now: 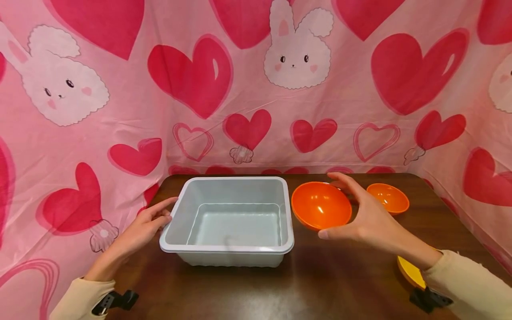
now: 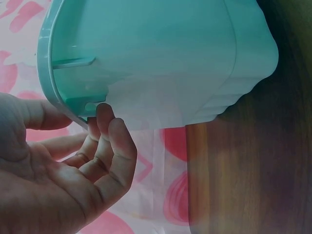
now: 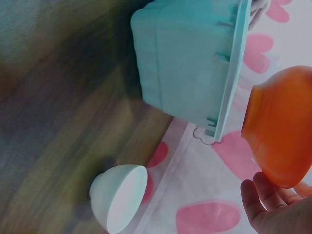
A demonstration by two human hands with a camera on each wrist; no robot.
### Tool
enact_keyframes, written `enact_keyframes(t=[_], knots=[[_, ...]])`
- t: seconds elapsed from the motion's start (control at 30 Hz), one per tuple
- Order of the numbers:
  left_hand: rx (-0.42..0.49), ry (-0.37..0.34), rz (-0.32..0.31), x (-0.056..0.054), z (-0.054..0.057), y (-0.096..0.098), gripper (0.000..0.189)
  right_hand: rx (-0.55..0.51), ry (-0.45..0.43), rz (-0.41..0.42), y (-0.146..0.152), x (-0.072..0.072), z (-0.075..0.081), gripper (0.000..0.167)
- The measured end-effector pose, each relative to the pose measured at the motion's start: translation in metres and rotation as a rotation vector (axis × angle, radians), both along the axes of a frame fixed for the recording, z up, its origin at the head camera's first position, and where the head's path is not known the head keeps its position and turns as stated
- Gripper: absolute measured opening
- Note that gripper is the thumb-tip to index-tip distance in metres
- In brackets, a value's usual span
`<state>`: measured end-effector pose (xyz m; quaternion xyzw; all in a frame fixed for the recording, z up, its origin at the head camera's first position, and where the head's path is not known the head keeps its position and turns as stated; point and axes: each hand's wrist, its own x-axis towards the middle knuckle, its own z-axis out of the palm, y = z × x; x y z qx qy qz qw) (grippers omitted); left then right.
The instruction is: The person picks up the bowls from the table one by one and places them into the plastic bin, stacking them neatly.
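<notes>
Item 1, pale tub point(image 1: 232, 218): stood at the table's centre, open side up, nothing inside. The head view gave its colour as grey-white, both wrist views as mint green; the true tint could not be settled. Its far wall sat close to the table's back edge at 12 o'clock.

Item 2, my left hand point(image 1: 146, 222): at 9 o'clock of the tub, fingers relaxed and only lightly bent, fingertips point(image 2: 105, 114) touching under the rim; nothing gripped.

Item 3, large orange bowl point(image 1: 321, 205): just beside the tub at 3 o'clock, whether touching its rim I could not tell.

Item 4, my right hand point(image 1: 366, 218): spread wide over the bowl's right side, thumb at the near rim, fingers arched over the far rim. Contact with the bowl could not be made out; in the right wrist view only my fingertips point(image 3: 258, 195) showed, close under the bowl.

Item 5, small orange bowl point(image 1: 388, 198): at 3 o'clock of the large one, partly covered by my hand.

Item 6, yellow dish point(image 1: 410, 272): at 5 o'clock, mostly hidden by my right sleeve point(image 1: 468, 284).

Item 7, white bowl point(image 3: 119, 197): seen only from the right wrist, blurred, placing uncertain.

Item 8, brown table point(image 1: 304, 284): bare wood lay open toward 6 o'clock; the pink heart curtain point(image 1: 200, 80) closed in 9, 12 and 3 o'clock.
</notes>
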<state>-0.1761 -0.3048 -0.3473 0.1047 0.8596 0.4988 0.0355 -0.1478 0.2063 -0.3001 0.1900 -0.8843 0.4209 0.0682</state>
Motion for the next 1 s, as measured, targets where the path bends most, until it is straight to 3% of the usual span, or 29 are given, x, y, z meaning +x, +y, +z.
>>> enact_keyframes(t=[0.17,0.43,1.0], knots=[[-0.004,-0.005,0.006,0.001,0.0,0.001,0.059,0.017,-0.006,0.002,-0.008,-0.004,0.008,0.106],[-0.02,0.002,0.011,0.002,-0.001,-0.001,0.058,-0.047,-0.056,0.062,-0.024,-0.012,0.017,0.103],[0.002,0.009,0.002,0.0,-0.002,-0.001,0.058,-0.018,-0.041,0.111,-0.057,-0.028,0.031,0.104]])
